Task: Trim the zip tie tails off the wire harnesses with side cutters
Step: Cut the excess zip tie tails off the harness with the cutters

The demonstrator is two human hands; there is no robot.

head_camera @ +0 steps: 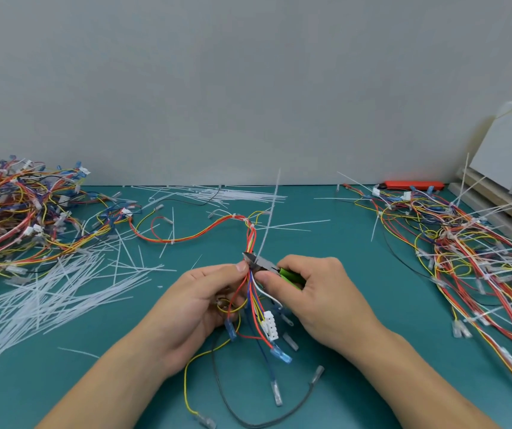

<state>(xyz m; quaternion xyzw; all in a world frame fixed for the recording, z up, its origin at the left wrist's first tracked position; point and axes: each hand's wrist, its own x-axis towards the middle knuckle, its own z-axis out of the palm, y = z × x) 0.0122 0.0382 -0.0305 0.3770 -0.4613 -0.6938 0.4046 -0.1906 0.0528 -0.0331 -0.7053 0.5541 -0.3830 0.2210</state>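
Note:
A wire harness (250, 292) of red, yellow, blue and white wires runs from the table middle down between my hands. My left hand (205, 298) grips the bundle, thumb pressed near the top. My right hand (307, 292) grips green-handled side cutters (262, 264). Their dark jaws sit at the bundle, at the base of a long white zip tie tail (270, 218) that sticks up and away. A white connector (270, 325) and blue terminals hang below.
A heap of harnesses (13, 212) lies at the left, another with long uncut tails (471, 252) at the right. Loose cut tails (47, 289) litter the teal table (357, 274). An orange tool (412, 184) lies by the wall; boards lean at far right.

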